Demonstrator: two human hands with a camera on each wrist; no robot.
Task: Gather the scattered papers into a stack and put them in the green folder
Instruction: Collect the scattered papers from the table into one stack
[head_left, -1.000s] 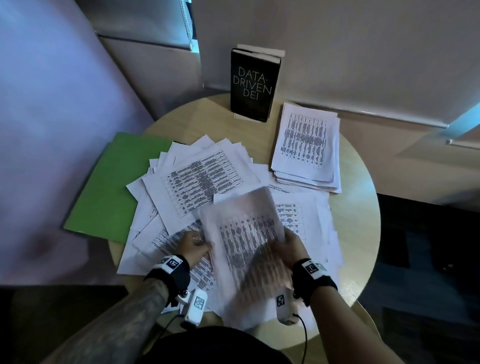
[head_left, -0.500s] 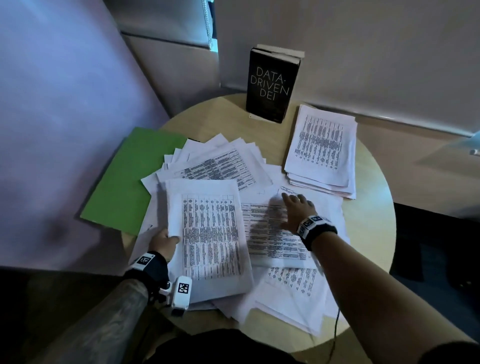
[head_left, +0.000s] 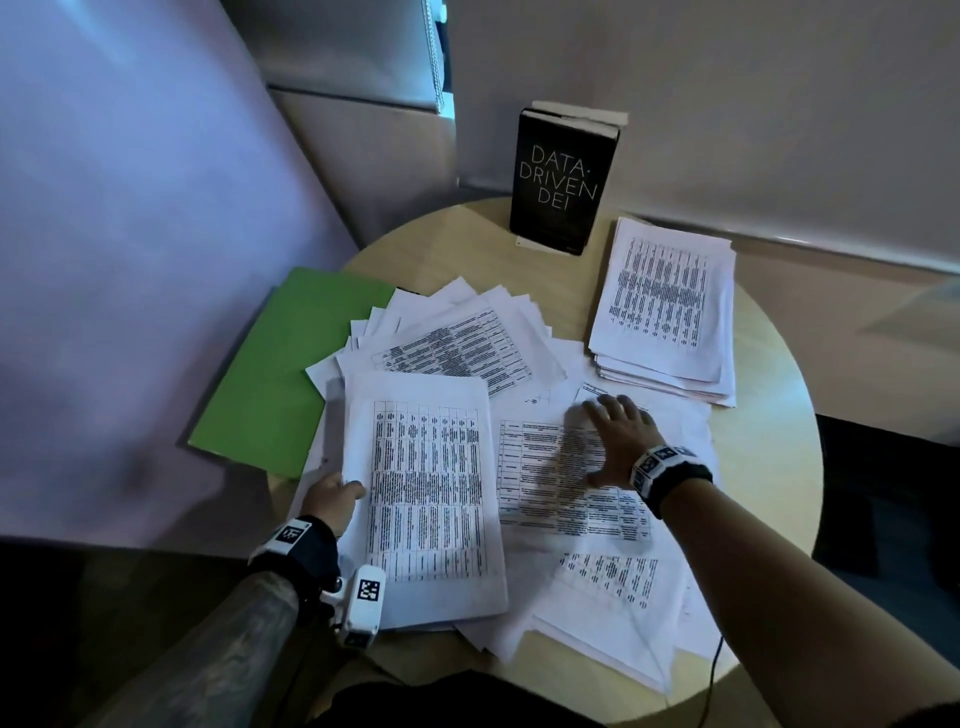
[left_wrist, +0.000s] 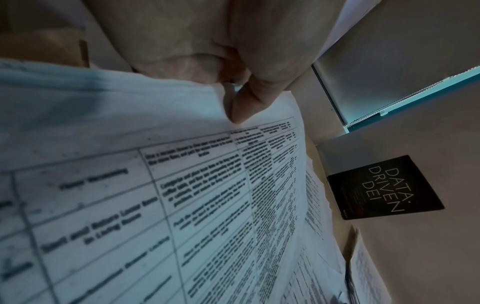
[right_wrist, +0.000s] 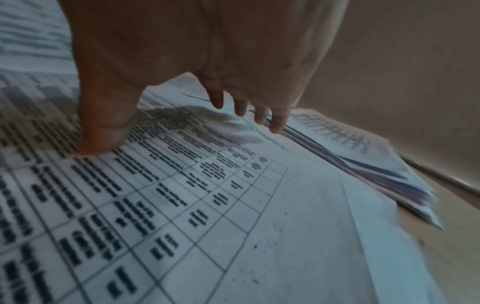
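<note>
Left hand (head_left: 332, 499) pinches our gathered bundle (head_left: 426, 493) by left edge; right hand (head_left: 613, 441) flat, fingers spread on loose sheets (head_left: 571, 478) mid-worktop. Folder (head_left: 275, 374) at left. Paper's light, floppy, slippery, so we'd grip edges and square up.

Probably an office — business book (head_left: 563, 179), printed tables (head_left: 662, 299), window blinds (left_wrist: 405, 100).

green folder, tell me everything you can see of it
The green folder lies flat and closed on the left side of the round wooden table, its outer corner reaching past the table's rim. It looks like plain matte card, bright green, with no label showing. Scattered papers overlap its right edge and hide that part. Neither hand touches it.
</note>
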